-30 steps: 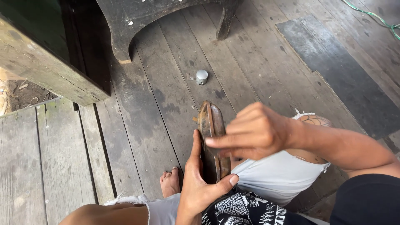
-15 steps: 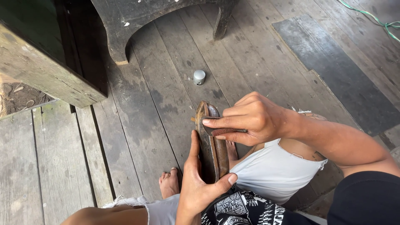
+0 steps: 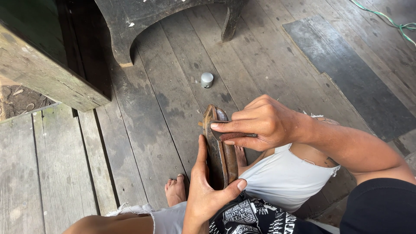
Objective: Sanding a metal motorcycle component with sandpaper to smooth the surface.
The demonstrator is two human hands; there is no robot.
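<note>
The right hand (image 3: 264, 123) pinches a small brown strip (image 3: 234, 136) against the upper part of a curved dark wooden piece (image 3: 220, 151). The left hand (image 3: 207, 190) grips that piece from below, holding it upright over the lap. Beyond, a small silvery cap (image 3: 207, 79) lies on the plank floor (image 3: 143, 121).

Weathered rough wooden floorboards (image 3: 143, 130), matt grey.

Left hand (image 3: 207, 195) upright, palm and thumb clasped around something, fingers extended upward. Right hand (image 3: 260, 123) above it, fingers curled, pinching, forearm bare, angled in from right.
</note>
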